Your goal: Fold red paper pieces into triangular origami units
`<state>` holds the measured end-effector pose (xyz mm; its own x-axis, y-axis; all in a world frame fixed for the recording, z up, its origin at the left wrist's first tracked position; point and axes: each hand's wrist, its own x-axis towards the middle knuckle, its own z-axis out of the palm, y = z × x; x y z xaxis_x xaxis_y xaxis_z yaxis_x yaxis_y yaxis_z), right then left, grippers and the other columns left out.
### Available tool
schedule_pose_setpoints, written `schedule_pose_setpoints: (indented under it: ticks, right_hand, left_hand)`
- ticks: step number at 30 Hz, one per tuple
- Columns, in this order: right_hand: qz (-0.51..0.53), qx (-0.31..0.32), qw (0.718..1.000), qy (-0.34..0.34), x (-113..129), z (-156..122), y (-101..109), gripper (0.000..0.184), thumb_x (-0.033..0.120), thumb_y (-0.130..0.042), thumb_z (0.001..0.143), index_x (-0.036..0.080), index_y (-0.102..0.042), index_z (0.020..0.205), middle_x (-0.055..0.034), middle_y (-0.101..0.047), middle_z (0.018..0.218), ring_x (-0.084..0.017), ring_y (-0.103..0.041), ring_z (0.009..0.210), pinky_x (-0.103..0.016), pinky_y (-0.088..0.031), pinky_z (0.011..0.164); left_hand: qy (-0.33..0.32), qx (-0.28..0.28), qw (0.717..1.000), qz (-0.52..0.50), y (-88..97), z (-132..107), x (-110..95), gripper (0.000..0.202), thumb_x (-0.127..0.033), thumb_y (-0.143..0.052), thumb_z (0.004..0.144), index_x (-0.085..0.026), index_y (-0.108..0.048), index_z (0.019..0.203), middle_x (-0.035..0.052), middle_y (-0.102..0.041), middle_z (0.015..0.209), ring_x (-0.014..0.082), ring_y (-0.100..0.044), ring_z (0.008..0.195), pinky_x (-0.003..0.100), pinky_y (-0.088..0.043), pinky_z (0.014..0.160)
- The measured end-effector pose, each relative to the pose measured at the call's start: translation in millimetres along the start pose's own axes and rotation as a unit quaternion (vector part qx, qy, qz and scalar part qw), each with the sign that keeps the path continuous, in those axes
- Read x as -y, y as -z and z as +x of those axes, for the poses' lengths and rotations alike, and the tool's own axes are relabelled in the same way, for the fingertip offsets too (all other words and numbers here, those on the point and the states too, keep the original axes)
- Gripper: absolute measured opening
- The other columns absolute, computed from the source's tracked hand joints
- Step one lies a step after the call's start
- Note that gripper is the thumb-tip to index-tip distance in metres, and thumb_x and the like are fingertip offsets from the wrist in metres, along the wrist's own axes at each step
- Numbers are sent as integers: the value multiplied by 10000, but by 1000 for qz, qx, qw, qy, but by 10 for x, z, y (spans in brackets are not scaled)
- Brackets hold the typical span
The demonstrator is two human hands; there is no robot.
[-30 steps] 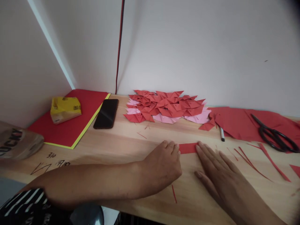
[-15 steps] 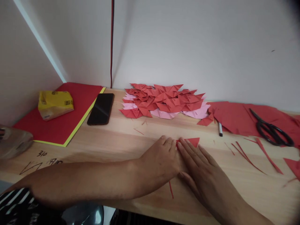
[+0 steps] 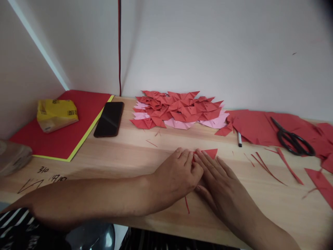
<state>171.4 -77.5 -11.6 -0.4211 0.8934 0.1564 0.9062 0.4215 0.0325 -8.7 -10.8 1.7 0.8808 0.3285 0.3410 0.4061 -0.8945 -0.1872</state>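
Though half-hidden, red paper [image 3: 212, 152] under flat right hand [image 3: 222, 189], beside curled left hand [image 3: 178, 175] (hands together)

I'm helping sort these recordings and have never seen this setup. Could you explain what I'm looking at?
No machine here: a person works with two bare hands. One head-worn camera takes every picture, looking forward and down. On the pale wooden tabletop, the curled left hand and flatter right hand meet at a small red paper piece; fingers hide most of it, so the grip is unclear. Beyond lies a pile of red and pink folded paper shapes. To the right, black-handled metal scissors rest on flat red paper sheets. To the left lies a black rectangular smartphone.
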Motion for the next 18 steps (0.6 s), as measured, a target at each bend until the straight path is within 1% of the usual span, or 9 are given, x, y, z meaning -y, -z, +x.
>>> schedule_pose_setpoints:
  ticks: [4,7,10,14,16,18]
  right_hand:
    - [-6,-8,1000,6,1,-3,2,593,393,-397,950,104,-355,1465,-137,-395,1504,-242,-348,1404,-494,-371,1094]
    - [-19,-17,1000,3,-47,-35,-8,622,400,-360,966,103,-268,1504,-157,-385,1506,-251,-363,1395,-504,-362,1092]
    - [-40,-28,999,-21,-167,-111,-39,656,422,-320,982,104,-166,1535,-181,-387,1501,-267,-375,1387,-520,-339,1100]
    - [-65,-28,996,-54,-327,-221,-63,681,454,-268,990,110,-87,1549,-206,-376,1501,-311,-387,1374,-556,-341,1081]
    - [-69,-26,995,-61,-329,-229,-42,691,460,-265,989,119,-56,1553,-203,-361,1510,-324,-374,1379,-567,-344,1073]
    - [-64,-29,996,-57,-259,-189,-2,696,438,-281,988,124,-26,1554,-189,-329,1531,-315,-329,1405,-557,-344,1080]
  left_hand:
    - [6,5,1000,12,21,5,6,301,-139,-462,900,-24,-602,1141,192,-668,1157,260,-635,1081,390,-486,951]
    - [-2,21,1000,20,35,-4,-3,325,-134,-451,898,-17,-610,1157,194,-666,1172,262,-637,1086,389,-494,946]
    - [-25,33,998,41,29,-18,-14,336,-132,-476,881,-2,-632,1147,219,-658,1179,291,-635,1103,421,-493,955]
    - [-37,51,996,63,26,-21,-22,364,-134,-498,875,12,-629,1182,237,-623,1233,301,-619,1139,432,-484,980]
    - [-39,57,995,67,33,-18,-24,366,-135,-502,880,14,-624,1191,241,-613,1247,301,-616,1145,438,-480,983]
    - [-42,55,995,68,35,-15,-26,361,-140,-510,884,20,-624,1186,248,-618,1235,303,-618,1138,444,-475,983]
